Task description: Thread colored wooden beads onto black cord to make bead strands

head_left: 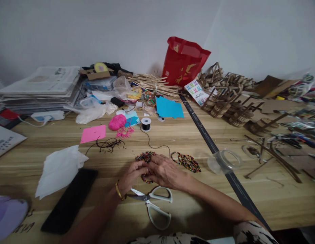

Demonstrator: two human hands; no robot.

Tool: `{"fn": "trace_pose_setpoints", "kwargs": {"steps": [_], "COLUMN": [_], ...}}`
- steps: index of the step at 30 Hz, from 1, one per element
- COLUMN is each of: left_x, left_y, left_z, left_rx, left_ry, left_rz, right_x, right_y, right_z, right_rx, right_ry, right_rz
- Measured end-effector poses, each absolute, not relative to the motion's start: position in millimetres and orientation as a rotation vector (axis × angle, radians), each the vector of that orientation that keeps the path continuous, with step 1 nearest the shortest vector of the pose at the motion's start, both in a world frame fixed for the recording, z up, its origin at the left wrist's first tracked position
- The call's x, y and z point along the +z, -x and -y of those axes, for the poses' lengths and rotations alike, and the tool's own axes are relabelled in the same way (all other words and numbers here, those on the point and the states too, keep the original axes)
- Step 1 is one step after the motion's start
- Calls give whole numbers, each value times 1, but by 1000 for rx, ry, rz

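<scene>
Multicoloured small beads on a strand (pixel 145 156) lie bunched at my fingertips, with a loop of it hanging below my hands. My left hand (pixel 133 174), with a gold bracelet on its wrist, is closed on the strand. Against it, my right hand (pixel 163 170) has its fingers bent over the beads, closed on them and partly hiding them. A black cord runs from a white spool (pixel 146 123) to behind my right hand; its end is hidden. Right of my hands lies another heap of beaded strands (pixel 188 162). Scissors (pixel 153 203) with white handles lie spread just below my hands.
A black phone (pixel 70 200) and white tissue (pixel 59 169) lie left. Black cord scraps (pixel 109 144), pink yarn (pixel 117 122) and blue paper (pixel 170 107) lie beyond. A clear plastic cup (pixel 223 162), small woven baskets (pixel 236 113) and a red bag (pixel 184 62) stand right and behind.
</scene>
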State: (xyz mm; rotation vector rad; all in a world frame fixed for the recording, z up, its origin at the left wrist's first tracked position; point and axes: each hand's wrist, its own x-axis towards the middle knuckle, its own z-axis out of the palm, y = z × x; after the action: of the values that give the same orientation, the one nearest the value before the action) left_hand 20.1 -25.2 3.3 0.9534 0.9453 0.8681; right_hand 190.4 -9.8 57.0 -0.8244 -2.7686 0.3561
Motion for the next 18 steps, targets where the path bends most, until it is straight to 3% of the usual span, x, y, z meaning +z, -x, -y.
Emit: {"fn": "trace_pose_setpoints", "kwargs": {"steps": [18], "left_x": [1], "left_y": [-22], "left_z": [26], "left_rx": [934], "left_ry": [-1050], "left_rz": [-970], "right_x": [52], "right_y": [-189], "right_z": [15], "right_rx": [287], "right_ry": [744], "right_rz": [2773]}}
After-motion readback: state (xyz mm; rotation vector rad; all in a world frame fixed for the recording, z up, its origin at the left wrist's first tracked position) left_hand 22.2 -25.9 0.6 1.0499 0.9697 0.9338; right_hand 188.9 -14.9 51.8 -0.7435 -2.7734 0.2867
